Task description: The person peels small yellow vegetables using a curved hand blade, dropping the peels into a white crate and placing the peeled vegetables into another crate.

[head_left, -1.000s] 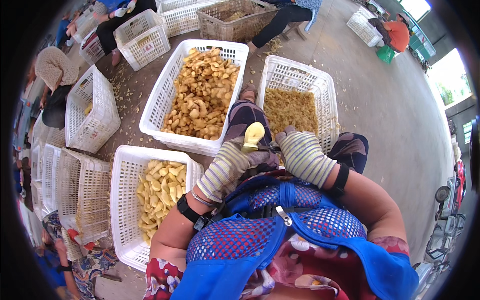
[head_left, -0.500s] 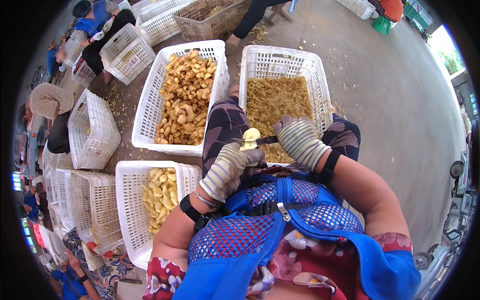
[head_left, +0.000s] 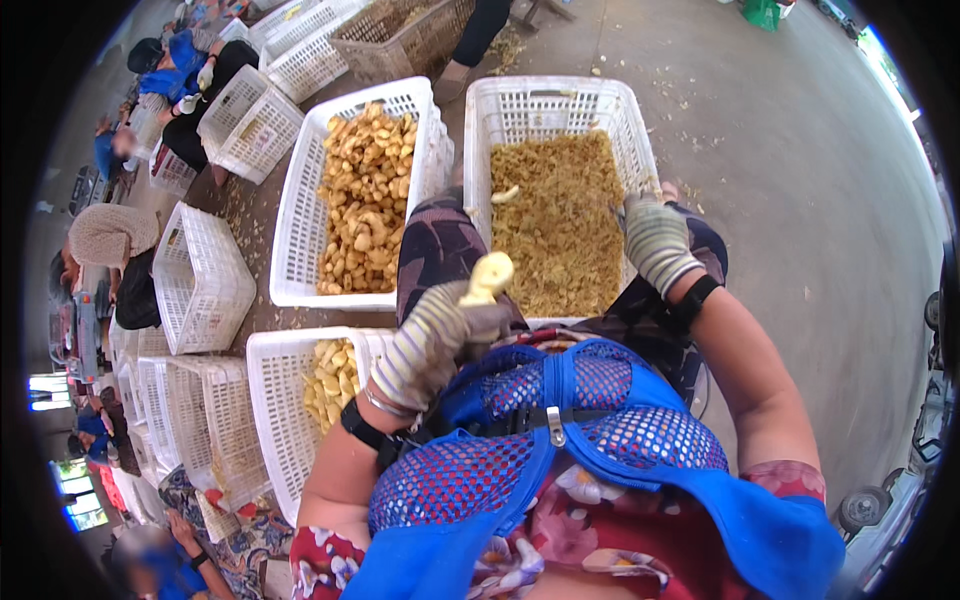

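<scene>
In striped work gloves, my left hand [head_left: 430,338] is closed around a peeled, pale yellow piece of ginger [head_left: 490,277], its rounded end sticking up. My right hand [head_left: 657,240] is curled at the right rim of a white crate [head_left: 560,97] between my knees. Only a dark bit of the knife shows by its fingers. Brown ginger peelings [head_left: 555,235] cover the crate's inside, and a small pale ginger piece [head_left: 506,194] is over their left side. Left of it, another white crate [head_left: 290,235] holds unpeeled ginger [head_left: 368,200]. Peeled ginger [head_left: 332,385] fills part of a crate beside my left forearm.
White crates [head_left: 205,275] stand along the left, some stacked. A brown crate [head_left: 400,45] is at the far side. Other people sit working at the left, one in a blue vest [head_left: 180,62]. Scraps litter the concrete floor [head_left: 800,200].
My right hand has moved away from the ginger, rightward to the crate's rim, with the knife. The small pale piece has appeared over the peelings. My left hand keeps its ginger, slightly further left.
</scene>
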A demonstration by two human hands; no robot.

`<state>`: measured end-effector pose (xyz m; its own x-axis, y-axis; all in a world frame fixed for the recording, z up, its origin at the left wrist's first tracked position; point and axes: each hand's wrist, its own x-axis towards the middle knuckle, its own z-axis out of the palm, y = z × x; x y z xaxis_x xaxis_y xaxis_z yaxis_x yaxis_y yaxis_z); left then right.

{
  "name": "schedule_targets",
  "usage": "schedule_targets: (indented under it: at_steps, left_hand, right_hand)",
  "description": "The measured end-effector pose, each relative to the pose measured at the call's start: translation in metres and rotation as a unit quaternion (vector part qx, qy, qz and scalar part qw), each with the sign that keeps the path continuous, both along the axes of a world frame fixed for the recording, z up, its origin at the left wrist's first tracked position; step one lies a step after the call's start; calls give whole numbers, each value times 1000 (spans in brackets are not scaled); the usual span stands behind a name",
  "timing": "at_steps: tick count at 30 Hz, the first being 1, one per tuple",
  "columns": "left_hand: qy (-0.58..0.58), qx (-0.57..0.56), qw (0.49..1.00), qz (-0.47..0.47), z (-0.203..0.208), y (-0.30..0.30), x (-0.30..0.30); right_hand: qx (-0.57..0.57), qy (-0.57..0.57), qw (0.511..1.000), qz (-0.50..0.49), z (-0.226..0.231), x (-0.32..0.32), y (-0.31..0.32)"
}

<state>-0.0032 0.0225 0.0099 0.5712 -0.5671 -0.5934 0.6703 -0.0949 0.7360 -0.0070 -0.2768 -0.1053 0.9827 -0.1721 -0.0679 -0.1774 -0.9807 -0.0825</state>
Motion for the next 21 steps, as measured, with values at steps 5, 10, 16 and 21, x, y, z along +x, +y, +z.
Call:
schedule_targets:
  at_steps: [5, 10, 16, 21]
  left_hand:
    - [-40, 31, 998, 26, -11, 6, -2]
    - [-58, 37, 997, 47, -29, 7, -2]
    - [-19, 17, 997, 66, -24, 0, -2]
    - [-12, 33, 998, 56, -29, 2, -2]
  right_hand:
    - [66, -105, 989, 75, 50, 7, 51]
    - [96, -40, 974, 204, 72, -27, 95]
    - [1, 23, 987, 158, 60, -5, 83]
    - [-22, -31, 993, 113, 46, -6, 60]
